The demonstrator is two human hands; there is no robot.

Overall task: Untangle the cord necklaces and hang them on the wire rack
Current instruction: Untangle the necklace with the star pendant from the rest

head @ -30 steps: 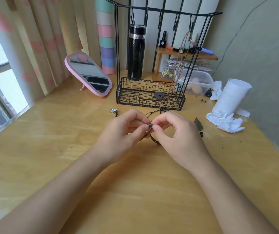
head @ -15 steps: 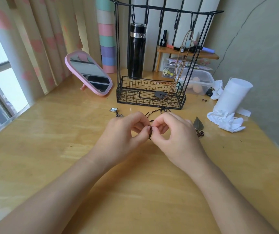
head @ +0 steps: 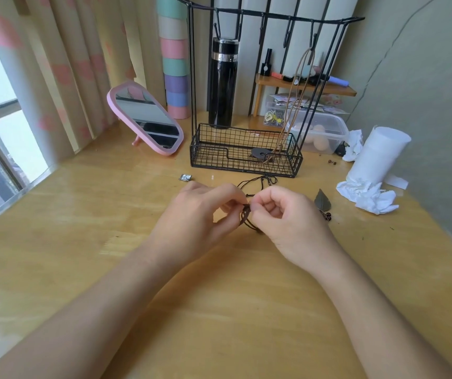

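Head view: dark brown cord necklaces [head: 246, 214] not yet untangled, one hung.
Left hand [head: 200, 214] and right hand [head: 287, 217] each pinch the knot, low over the pale wooden surface [head: 110, 214] near the black wire rack [head: 274, 16]; a tan cord necklace [head: 298, 86] already hangs there.

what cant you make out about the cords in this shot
Head view:
- Knot in the dark cords: hidden between left hand and right hand.
- How many cords: too thin, overlapping.
- Silver charm: too small.
- Tan necklace's pendant: behind rack mesh.
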